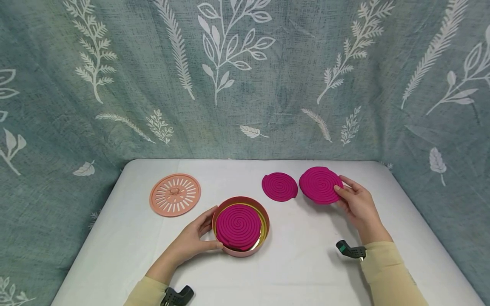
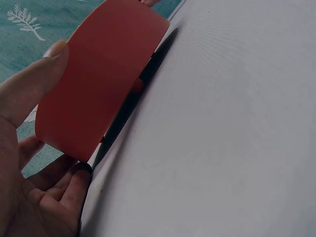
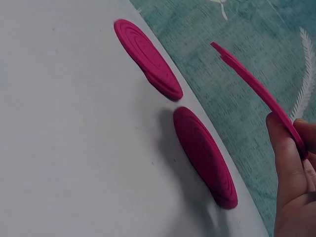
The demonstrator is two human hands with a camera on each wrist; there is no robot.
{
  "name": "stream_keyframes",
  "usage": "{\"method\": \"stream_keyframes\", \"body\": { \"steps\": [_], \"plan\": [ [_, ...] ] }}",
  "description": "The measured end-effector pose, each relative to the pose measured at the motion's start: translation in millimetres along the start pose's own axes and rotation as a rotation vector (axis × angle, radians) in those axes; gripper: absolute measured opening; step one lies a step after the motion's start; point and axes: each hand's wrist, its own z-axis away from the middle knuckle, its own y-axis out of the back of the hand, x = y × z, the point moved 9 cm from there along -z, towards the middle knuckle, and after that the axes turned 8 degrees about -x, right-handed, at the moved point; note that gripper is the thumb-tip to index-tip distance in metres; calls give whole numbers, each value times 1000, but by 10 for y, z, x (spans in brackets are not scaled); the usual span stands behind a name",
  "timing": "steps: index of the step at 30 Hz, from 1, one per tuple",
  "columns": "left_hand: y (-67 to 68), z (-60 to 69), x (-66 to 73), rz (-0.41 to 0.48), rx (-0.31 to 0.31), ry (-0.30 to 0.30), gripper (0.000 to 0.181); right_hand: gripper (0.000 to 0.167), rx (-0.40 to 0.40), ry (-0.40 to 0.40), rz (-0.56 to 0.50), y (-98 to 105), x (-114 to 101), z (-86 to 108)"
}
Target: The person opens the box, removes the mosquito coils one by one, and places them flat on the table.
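Observation:
My left hand (image 1: 193,242) grips the salmon-coloured round mosquito coil holder (image 1: 242,254) from its left side. In the left wrist view the thumb lies on the holder's outer wall (image 2: 106,74), the other fingers at its far edge. A magenta mosquito coil (image 1: 238,225) lies inside, over a yellowish inner part (image 1: 264,233). With thumb and fingers, my right hand (image 1: 360,208) pinches another magenta coil (image 1: 320,185) by its right edge, above the table. The right wrist view shows this held coil (image 3: 261,94) nearly edge-on, apart from two coils on the table, the farther (image 3: 148,59) and the nearer (image 3: 205,158).
A slotted salmon lid (image 1: 174,191) with a small central knob lies at the table's back left. One magenta coil (image 1: 279,187) rests near the back edge, left of the held one. A leaf-patterned curtain (image 1: 245,127) borders the white table (image 1: 298,263).

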Motion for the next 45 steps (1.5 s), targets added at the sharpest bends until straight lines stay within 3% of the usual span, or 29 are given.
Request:
{"method": "stream_keyframes", "body": {
  "steps": [20,35,45],
  "plan": [
    [-7,0,-2,-1,-5,-13,110,74,176,-16,-76,738,-66,-53],
    [11,1,-24,13,14,7,111,81,314,-83,-126,1098,24,-70],
    [15,-8,-33,10,11,10,110,83,380,-129,-176,1222,125,-108]
  ]
}}
